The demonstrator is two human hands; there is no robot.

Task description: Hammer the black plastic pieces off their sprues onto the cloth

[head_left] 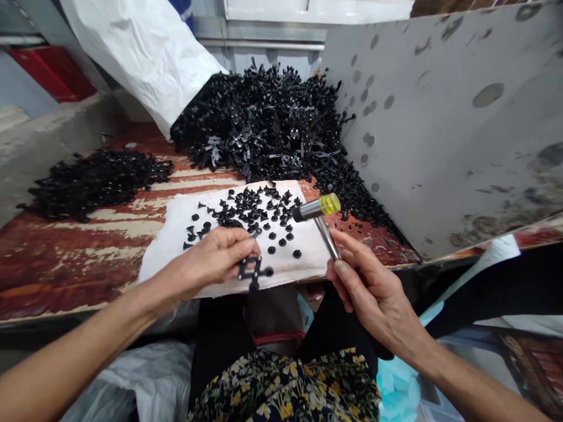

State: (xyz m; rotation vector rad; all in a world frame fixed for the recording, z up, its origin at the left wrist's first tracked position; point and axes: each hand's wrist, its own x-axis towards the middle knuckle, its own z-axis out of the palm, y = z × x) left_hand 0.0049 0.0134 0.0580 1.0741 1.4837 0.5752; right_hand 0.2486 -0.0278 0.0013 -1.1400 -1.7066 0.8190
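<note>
Worn red tabletop [53, 258], heaped black parts [264, 123], white sheet [167, 249]

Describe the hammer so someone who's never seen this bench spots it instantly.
Find the big heap of black parts, then the white sheet in front of it. Over the sheet's right side, the right hand grips the hammer. Unlike the small black pieces on the sheet, it has a silver head with a translucent yellow end.

There are one left hand [223, 255], one right hand [372, 284], one silver yellow-tipped hammer [310, 209], one held black jointed piece [250, 268], one white sheet [166, 253], one white sack [136, 53], two black heaps [268, 126] — and round-headed black pegs [297, 254], too many for counting.
</note>
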